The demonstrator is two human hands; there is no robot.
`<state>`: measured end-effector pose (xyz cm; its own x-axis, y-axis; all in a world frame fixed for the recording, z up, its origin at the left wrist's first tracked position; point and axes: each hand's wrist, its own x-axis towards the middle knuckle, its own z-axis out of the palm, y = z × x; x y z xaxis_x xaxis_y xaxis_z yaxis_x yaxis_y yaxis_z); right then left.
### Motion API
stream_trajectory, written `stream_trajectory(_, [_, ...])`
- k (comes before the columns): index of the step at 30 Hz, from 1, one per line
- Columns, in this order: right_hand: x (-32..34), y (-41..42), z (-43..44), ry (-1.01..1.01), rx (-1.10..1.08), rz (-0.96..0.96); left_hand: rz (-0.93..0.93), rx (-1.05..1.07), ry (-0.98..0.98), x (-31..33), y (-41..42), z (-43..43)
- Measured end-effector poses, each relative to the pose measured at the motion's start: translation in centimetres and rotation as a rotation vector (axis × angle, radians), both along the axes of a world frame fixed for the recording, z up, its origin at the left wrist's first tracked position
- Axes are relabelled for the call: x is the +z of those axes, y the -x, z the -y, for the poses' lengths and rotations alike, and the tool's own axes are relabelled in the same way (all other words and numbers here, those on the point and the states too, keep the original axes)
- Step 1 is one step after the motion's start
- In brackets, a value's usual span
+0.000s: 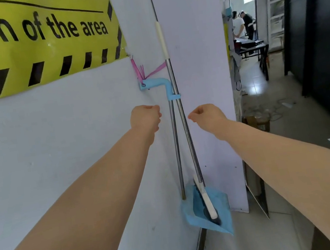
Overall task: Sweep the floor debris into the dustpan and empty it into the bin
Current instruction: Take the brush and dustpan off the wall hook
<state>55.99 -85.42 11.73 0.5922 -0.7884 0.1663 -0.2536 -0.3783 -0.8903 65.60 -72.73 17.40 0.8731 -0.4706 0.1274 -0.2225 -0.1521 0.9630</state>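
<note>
So, left hand (145, 118) and right hand (205, 116) both hovering clenched, gripping nothing, flanking broom (186, 134) pole; broom head sitting in blue dustpan (222, 205) against wall (54, 129).

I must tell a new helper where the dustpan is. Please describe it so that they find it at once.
Look under the yellow banner, to the corner of the white wall, where two steel poles stand. At their foot is the dustpan: a light blue scoop holding the white broom head, while the poles are bare steel.
</note>
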Motion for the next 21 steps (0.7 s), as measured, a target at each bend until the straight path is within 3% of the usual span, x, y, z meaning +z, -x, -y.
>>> stream_trajectory(13, [3.7,-12.5,11.1,0.042,0.017,0.033,0.154,0.162,-0.019,4.1,-10.3,10.2])
stream_trajectory(21, [4.0,-16.9,15.1,-0.003,0.181,0.172,0.222,0.376,-0.077,5.4,-14.5,15.0])
